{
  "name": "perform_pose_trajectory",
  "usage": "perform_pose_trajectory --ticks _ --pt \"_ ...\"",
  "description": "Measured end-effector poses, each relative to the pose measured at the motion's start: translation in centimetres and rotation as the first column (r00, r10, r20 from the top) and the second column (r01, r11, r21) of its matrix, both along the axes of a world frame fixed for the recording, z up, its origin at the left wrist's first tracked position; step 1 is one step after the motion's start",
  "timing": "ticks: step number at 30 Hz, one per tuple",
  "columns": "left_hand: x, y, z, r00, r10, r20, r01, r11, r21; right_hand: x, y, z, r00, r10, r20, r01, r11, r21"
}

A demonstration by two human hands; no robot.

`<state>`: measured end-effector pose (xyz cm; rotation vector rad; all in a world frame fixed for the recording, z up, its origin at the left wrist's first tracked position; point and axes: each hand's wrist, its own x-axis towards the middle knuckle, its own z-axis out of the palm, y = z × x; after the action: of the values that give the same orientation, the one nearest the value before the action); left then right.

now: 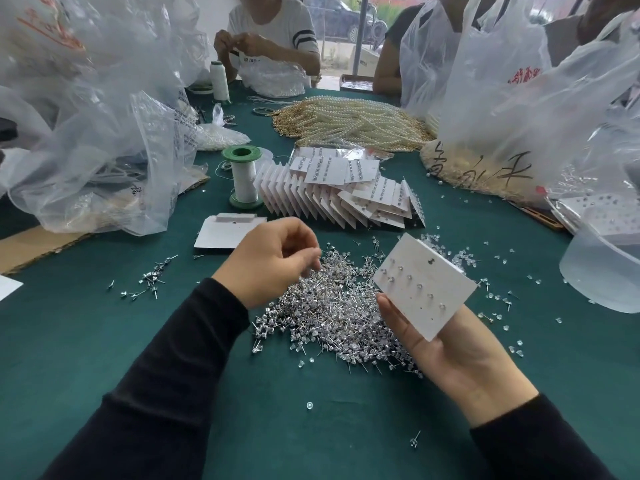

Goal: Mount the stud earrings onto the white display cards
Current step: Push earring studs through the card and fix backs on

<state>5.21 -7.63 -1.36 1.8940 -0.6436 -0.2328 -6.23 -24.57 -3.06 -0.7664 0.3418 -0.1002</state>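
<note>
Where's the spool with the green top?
In the head view, the green-topped spool stands upright left of centre, between the clear plastic bag and the fanned row of filled cards.

I see a green-rimmed spool (243,174) of white thread standing upright on the green tablecloth (242,403). Behind it lies a heap of pearl strands (349,121) — clear plastic bags (104,133) crowd both sides, and 1 person in white (273,26) sits opposite.

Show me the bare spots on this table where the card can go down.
For the card, mostly bare cloth lies near you between the left sleeve and right sleeve, and again outside the left sleeve below the cardboard. Crowded: the stud pile at centre, the finished cards behind it, bags at both sides.
</note>
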Motion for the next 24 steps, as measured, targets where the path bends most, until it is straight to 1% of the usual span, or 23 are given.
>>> perform_pose_trajectory --ticks 2,4,7,10,13,15,17,21,24 --pt "-0.8 -0.7 0.1 0.997 -0.078 -0.031 0.076 0.995 -0.062 0.0 0.1 0.0 1.0 0.004 -0.01 -0.004 1.0 0.002" --pt "-1.1 -1.0 -0.1 0.998 -0.069 0.002 0.069 0.997 -0.033 0.1 0.1 -0.1 1.0 0.007 -0.015 -0.006 1.0 0.004" --pt "-0.6 -0.6 -0.2 0.995 0.039 0.092 -0.05 0.991 0.121 0.1 0.1 -0.1 1.0 0.005 -0.019 -0.005 1.0 0.005" --pt "0.2 0.5 -0.2 0.969 0.148 0.196 -0.197 0.945 0.261 0.1 0.0 -0.1 1.0 0.007 -0.022 -0.007 1.0 0.01" --pt "1.1 1.5 -0.2 0.94 0.263 0.218 -0.324 0.888 0.326 0.0 -0.1 -0.1 1.0 -0.001 -0.027 0.001 1.0 0.028" --pt "1.5 2.0 -0.3 0.927 0.309 0.212 -0.367 0.864 0.345 0.0 0.0 -0.1 1.0 -0.004 -0.027 0.004 1.0 0.031" --pt "1.6 2.2 -0.3 0.919 0.324 0.225 -0.389 0.842 0.373 0.0 0.0 -0.1 1.0 -0.006 -0.027 0.007 1.0 0.023" --pt "1.8 1.9 -0.6 0.912 0.279 0.301 -0.399 0.778 0.486 0.0 0.0 0.0 1.0 -0.001 -0.02 0.001 1.0 0.004" --pt "1.8 1.7 -0.7 0.902 0.277 0.331 -0.415 0.768 0.488 0.0 0.0 0.2 1.0 0.009 -0.017 -0.009 1.0 -0.015"
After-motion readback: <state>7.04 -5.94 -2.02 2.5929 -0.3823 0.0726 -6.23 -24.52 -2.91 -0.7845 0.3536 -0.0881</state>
